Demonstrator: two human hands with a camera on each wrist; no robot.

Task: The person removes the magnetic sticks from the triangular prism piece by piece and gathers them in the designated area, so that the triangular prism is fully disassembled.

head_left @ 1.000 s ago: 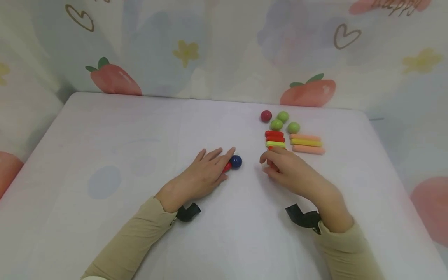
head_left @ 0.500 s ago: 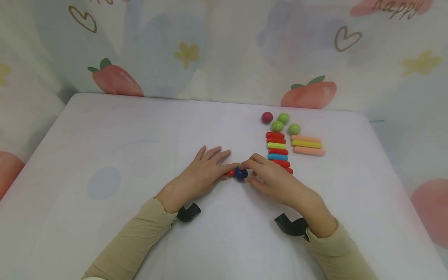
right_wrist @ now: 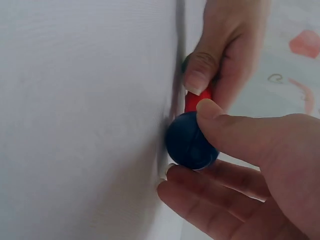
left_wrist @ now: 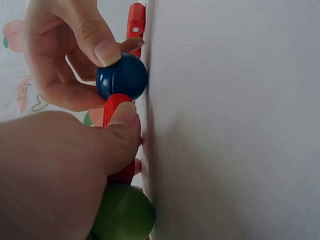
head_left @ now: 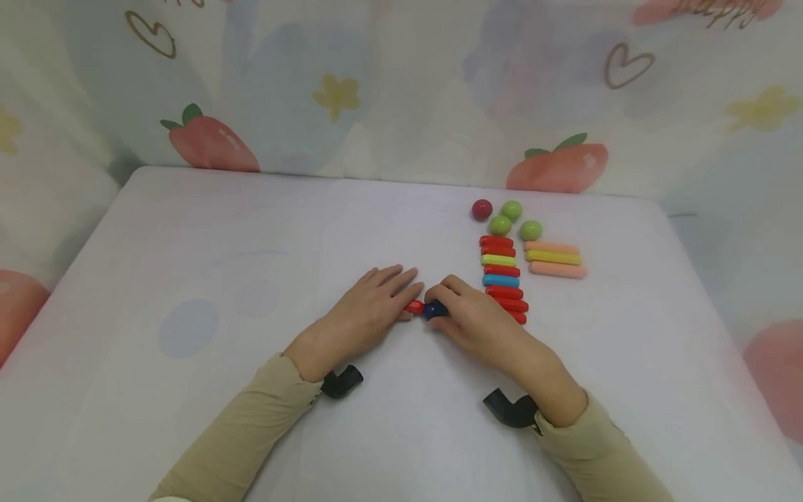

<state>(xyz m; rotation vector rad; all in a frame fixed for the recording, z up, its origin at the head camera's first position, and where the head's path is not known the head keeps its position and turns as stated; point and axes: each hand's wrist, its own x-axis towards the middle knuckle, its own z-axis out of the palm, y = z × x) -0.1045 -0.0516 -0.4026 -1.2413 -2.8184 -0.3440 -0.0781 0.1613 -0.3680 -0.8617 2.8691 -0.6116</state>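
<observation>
My left hand [head_left: 364, 310] grips a short red plastic rod [left_wrist: 116, 106], thumb along its side. The rod's ridged end sticks out past the thumb. Its other end meets a green ball [left_wrist: 125, 212] beneath the hand, which the head view hides. My right hand [head_left: 486, 321] pinches a dark blue ball [right_wrist: 190, 141] between thumb and fingers. That ball sits right at the rod's ridged end, apparently touching it; whether they are joined I cannot tell.
To the right lies a column of short rods [head_left: 502, 270], mostly red, one yellow-green and one blue. Beside them are longer peach and yellow rods [head_left: 555, 258]. Behind stand light green balls [head_left: 500, 225] and a dark red ball [head_left: 482, 209]. A patterned cloth [head_left: 401, 90] hangs behind the table.
My right hand has moved left from the short rods to the blue ball and now pinches it at the red rod's end. The left hand has stayed nearly in place.
</observation>
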